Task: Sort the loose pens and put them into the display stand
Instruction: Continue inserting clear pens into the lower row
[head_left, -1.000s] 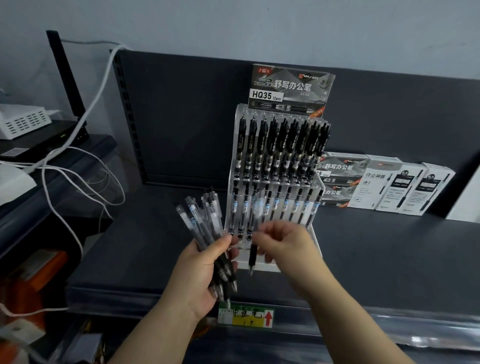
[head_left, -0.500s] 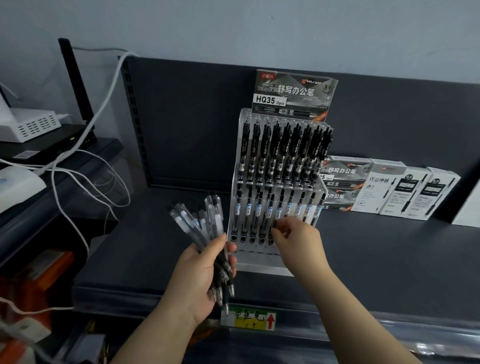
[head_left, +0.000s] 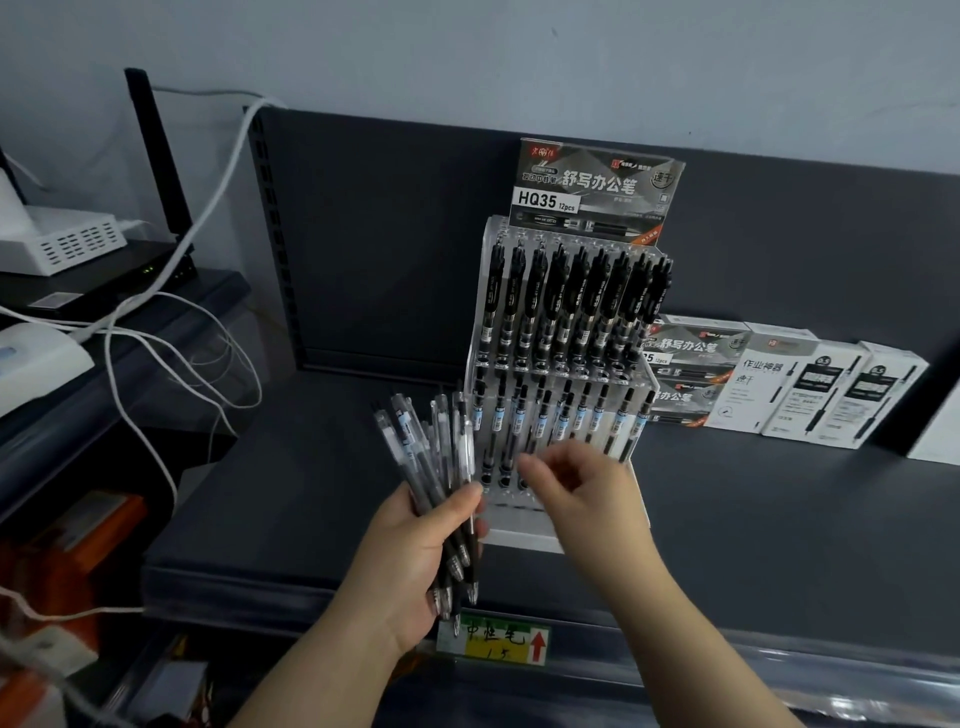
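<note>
Hands first: the left hand (head_left: 415, 551) grips a fanned bundle of clear loose pens (head_left: 421, 447), thumb across the barrels. Their long axes run up and away from the person, writing tips down below the palm, clicker ends leaning left of upright. I count at least six; where they overlap the number cannot be told. The right hand (head_left: 582, 488) hovers just right of that bundle, apart from it, fingers loosely bent and blurred, gripping nothing.

Directly behind the right hand stands the display stand (head_left: 519, 538) on the shelf (head_left: 779, 519). Its upper row holds about nine black pens (head_left: 566, 296), its lower row about nine clear pens (head_left: 582, 415), all upright with tips down.

A second ago the right hand held one pen tip-down before the stand; half a second ago its fingertips were at the lower row. Now it has drawn back leftward towards the bundle.

Three white boxes (head_left: 810, 384) stand well off to the right of the right hand
</note>
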